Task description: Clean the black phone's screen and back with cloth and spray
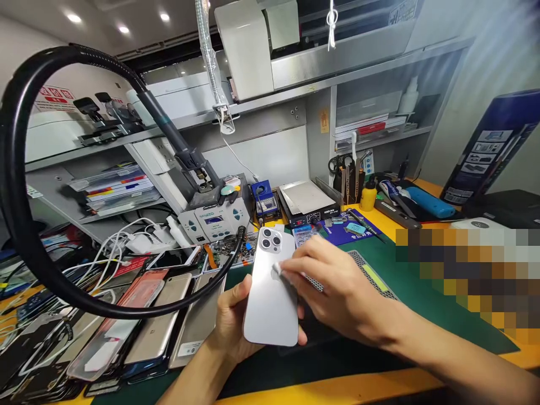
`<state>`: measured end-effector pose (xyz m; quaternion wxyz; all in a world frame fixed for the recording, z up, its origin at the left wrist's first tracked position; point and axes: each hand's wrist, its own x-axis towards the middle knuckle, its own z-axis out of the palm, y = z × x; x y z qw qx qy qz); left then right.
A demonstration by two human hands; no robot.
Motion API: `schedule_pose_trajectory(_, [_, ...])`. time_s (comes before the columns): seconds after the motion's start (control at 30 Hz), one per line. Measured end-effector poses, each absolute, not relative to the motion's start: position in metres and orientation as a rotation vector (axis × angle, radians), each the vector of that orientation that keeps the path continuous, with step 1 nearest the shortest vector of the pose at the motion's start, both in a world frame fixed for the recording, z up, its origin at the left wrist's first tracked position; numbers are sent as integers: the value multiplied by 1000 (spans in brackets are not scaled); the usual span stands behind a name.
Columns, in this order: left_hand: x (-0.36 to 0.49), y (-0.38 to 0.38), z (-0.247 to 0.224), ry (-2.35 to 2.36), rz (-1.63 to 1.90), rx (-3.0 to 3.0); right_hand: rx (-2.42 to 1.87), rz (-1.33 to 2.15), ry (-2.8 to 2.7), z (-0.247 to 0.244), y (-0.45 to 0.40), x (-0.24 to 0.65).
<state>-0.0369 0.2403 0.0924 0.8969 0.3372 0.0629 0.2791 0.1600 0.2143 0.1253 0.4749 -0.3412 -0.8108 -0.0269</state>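
Observation:
A silver-white smartphone point(272, 315) with three camera lenses shows its back, tilted upright above the green mat. My left hand point(234, 320) holds it from the left and beneath, thumb on the left edge, fingertips showing past the right edge. My right hand point(333, 281) reaches over from the right, its fingers pinched on a small white piece point(277, 268) that touches the phone's back near the centre. Part of that piece is hidden by the fingertips.
A thick black hose point(12, 225) loops across the left. Several phones point(158, 320) lie at the left. Behind stand a soldering station point(215, 222), a small-parts tray, a yellow bottle point(368, 196) and tweezers. A green mat point(442, 304) covers the bench; its right side is partly pixelated.

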Motion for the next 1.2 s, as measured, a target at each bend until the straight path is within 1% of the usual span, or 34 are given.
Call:
schedule_pose_trajectory(0.07, [-36, 240, 94, 130, 589, 679, -760, -42, -2023, 127, 214, 156])
schedule_pose_trajectory(0.2, [-34, 240, 96, 159, 634, 623, -795, -25, -1973, 131, 216, 150])
schedule_pose_trajectory(0.33, [-33, 242, 97, 209, 704, 599, -744, 180, -2064, 132, 221, 151])
schedule_pose_trajectory(0.43, [-32, 243, 98, 230, 729, 596, -827, 263, -2047, 134, 223, 152])
schedule_pose_trajectory(0.6, [-31, 244, 104, 248, 798, 565, -763, 463, -2106, 144, 214, 149])
schedule_pose_trajectory(0.73, [-30, 243, 111, 301, 817, 570, -796, 534, -2096, 150, 202, 150])
schedule_pose_trajectory(0.8, [-29, 243, 113, 358, 833, 563, -750, 471, -2099, 144, 196, 151])
schedule_pose_trajectory(0.83, [-28, 243, 114, 391, 839, 555, -732, 382, -2098, 139, 193, 151])
schedule_pose_trajectory(0.97, [-25, 242, 115, 519, 868, 543, -709, -225, -2086, 116, 182, 149])
schedule_pose_trajectory(1.0, [-24, 241, 114, 547, 880, 554, -704, -313, -2095, 113, 180, 148])
schedule_pose_trajectory(1.07, [-23, 240, 112, 599, 907, 597, -700, -312, -2098, 111, 177, 146])
schedule_pose_trajectory(1.2, [-21, 234, 111, 638, 973, 719, -835, -100, -2049, 118, 177, 141])
